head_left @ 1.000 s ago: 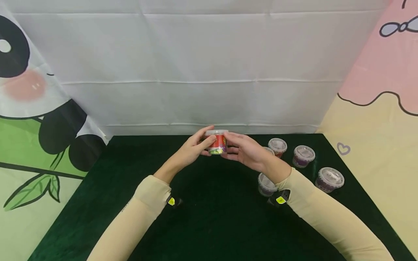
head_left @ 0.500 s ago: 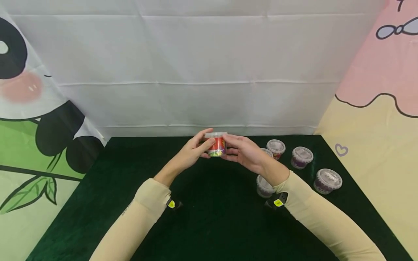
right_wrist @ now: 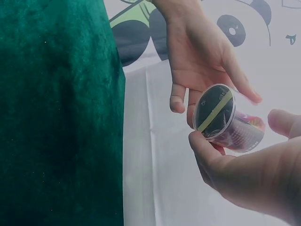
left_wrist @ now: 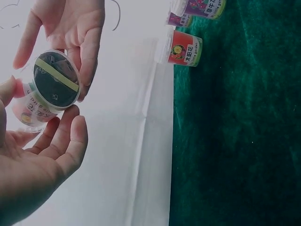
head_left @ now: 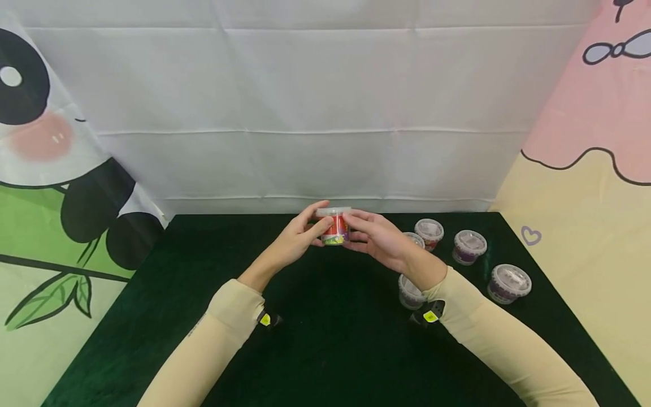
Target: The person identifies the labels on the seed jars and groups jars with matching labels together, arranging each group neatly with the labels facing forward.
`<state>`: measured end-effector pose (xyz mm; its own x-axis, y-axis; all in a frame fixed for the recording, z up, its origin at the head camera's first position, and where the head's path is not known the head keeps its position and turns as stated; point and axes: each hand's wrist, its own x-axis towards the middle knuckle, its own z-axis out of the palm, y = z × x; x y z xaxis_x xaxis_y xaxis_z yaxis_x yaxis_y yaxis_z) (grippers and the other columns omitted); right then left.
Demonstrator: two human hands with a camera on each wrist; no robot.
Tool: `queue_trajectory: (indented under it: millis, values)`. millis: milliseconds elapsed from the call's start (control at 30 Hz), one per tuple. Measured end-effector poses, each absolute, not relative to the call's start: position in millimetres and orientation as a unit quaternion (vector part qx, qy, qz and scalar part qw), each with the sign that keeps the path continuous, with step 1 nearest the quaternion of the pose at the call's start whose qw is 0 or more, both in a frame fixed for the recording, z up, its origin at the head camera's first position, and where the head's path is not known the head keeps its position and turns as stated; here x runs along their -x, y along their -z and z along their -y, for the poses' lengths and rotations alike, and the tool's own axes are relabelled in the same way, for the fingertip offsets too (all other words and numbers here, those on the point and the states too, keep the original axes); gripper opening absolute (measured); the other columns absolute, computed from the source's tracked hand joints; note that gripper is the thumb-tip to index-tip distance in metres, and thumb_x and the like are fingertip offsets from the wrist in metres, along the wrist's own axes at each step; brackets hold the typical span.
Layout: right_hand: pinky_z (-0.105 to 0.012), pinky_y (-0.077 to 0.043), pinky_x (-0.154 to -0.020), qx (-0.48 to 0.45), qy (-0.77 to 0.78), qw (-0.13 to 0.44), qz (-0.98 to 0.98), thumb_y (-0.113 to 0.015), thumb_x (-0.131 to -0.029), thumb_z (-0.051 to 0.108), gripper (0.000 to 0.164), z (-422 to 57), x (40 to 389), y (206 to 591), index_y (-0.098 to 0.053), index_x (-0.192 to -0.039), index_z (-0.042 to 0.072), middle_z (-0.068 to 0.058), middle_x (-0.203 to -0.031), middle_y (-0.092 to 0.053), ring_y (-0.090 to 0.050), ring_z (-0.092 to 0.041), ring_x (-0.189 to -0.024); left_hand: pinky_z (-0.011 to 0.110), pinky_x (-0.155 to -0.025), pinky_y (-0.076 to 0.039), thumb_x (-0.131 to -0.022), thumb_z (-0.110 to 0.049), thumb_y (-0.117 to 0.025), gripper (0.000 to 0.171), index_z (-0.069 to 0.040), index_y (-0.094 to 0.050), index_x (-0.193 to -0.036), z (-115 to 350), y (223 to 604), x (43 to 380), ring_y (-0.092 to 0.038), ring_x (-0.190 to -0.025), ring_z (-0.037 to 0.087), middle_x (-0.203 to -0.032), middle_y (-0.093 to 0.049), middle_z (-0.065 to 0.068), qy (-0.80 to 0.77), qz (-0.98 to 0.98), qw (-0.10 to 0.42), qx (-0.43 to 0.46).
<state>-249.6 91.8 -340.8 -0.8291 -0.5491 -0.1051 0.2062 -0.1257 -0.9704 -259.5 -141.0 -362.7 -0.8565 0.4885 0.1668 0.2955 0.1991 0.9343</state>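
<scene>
A person's two hands met at a small red-labelled tub [head_left: 334, 239], held up above the dark green cloth [head_left: 315, 356], near the cloth's far edge, with its pale lid [head_left: 333, 211] uppermost in the head view. The left hand [head_left: 294, 236] was clamped on the tub's left side, its thumb lying across the red label and its fingers round behind. The right hand [head_left: 389, 240] gripped the opposite side, thumb on the near face and fingers beneath it, the two hands just apart with the tub between them. Both wrist views showed the underside of the tub, a dark disc crossed by a yellow strip [left_wrist: 57, 75] (the small marks beside it were too faint to read). To the right stood five more lidded tubs: a red-labelled one [left_wrist: 188, 49] at the back, two purple ones [head_left: 469, 249] [head_left: 508, 282] farther right, and two [head_left: 408, 288] [head_left: 416, 238] partly hidden by the right hand and forearm. Cream sleeves [head_left: 229, 322] covered the arms. Behind hung a creased white backdrop [head_left: 315, 102], flanked by a panda-printed panel [head_left: 40, 135] and a pink and cream one [head_left: 574, 124].
</scene>
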Motion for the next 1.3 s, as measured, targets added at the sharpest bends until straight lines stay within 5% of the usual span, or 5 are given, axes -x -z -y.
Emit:
queue_trajectory:
  millis: [700, 1300]
  values:
    - [-0.050, -0.041, -0.110, 0.127, 0.747, 0.231, -0.611, -0.052, -0.107, 0.032, 0.056, -86, 250, 341, -0.036, -0.152, 0.005, -0.019, -0.138, -0.050, -0.059, -0.022, -0.109, 0.040, -0.089, -0.055, -0.108, -0.038, -0.049, 0.057, -0.018, -0.031, -0.159, 137, 365, 259, -0.060, -0.107, 0.029, -0.137, -0.048, 0.011, -0.583, -0.773, 0.048, -0.246]
    - [-0.044, -0.046, -0.105, 0.115, 0.743, 0.224, -0.620, -0.052, -0.106, 0.034, 0.056, -89, 249, 345, -0.038, -0.149, 0.002, -0.013, -0.130, -0.053, -0.059, -0.022, -0.105, 0.037, -0.086, -0.052, -0.109, -0.034, -0.048, 0.056, -0.016, -0.030, -0.158, 129, 367, 256, -0.057, -0.100, 0.029, -0.133, -0.048, 0.014, -0.591, -0.768, 0.051, -0.242]
